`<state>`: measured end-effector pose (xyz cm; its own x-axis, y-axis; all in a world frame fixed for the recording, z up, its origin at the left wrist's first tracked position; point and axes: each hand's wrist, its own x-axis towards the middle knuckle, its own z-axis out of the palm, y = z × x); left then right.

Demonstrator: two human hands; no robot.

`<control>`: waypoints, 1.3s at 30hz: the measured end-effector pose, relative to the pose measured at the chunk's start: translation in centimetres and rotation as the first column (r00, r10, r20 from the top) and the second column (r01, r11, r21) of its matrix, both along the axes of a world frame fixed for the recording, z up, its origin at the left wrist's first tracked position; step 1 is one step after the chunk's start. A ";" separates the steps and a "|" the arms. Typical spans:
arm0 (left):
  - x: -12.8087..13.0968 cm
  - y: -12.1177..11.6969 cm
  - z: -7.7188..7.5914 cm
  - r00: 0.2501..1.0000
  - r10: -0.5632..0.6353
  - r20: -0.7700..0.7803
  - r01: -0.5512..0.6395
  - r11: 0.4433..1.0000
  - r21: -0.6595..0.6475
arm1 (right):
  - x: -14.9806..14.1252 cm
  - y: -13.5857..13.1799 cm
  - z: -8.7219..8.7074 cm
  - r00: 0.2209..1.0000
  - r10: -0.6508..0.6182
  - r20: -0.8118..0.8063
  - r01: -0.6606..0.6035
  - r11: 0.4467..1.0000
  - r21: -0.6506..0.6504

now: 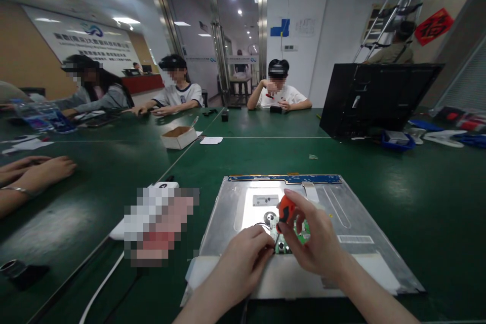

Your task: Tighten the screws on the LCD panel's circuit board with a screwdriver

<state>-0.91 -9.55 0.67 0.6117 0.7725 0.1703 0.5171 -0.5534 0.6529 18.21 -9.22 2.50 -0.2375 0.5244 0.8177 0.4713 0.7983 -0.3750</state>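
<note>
- A white box (184, 140) is sitting on a green table (436, 202).
- Paper (211, 140) is lying just right of the box.
- A blue tray (398, 147) is resting well right of the box.

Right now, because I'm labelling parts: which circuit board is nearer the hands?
The green circuit board, partly covered by the right hand; the blue strip circuit board lies along the far edge of the metal panel.

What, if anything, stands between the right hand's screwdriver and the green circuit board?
Nothing visible blocks the way: the right hand holds the orange-handled screwdriver pointing down toward the green circuit board. The left hand is close beside its lower end.
</note>
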 end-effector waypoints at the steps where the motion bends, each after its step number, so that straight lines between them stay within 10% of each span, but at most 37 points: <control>1: 0.1 -0.1 -0.2 1.000 0.011 -0.009 -0.011 1.000 0.027 | 0.0 -0.1 0.0 1.000 0.006 0.002 -0.006 1.000 -0.002; 39: 0.5 -0.4 -1.0 0.995 0.055 -0.080 -0.047 0.993 0.107 | -0.2 0.4 -0.1 1.000 -0.007 -0.027 0.007 1.000 0.010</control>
